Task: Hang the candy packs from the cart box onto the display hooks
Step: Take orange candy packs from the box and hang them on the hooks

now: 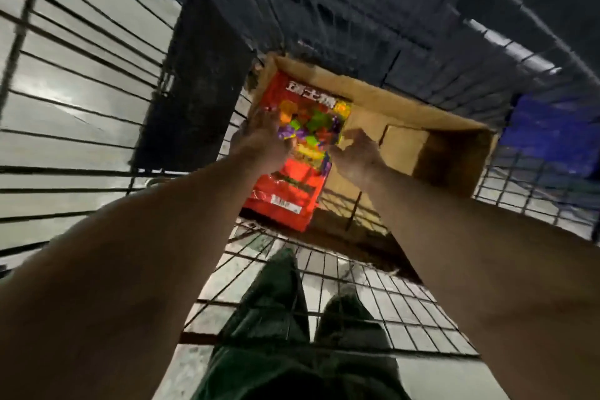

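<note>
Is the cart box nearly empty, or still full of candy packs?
Nearly empty. Red candy packs fill only the left end of the cardboard box; bare cardboard shows on the right. How many packs remain: cannot tell.

Shop: wire cart (324,305), boxed candy packs (292,153).

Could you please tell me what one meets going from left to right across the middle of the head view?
Wire cart side → dark upright panel → left hand → red candy pack → right hand → bare floor of the cardboard box → blue item beyond the mesh.
</note>
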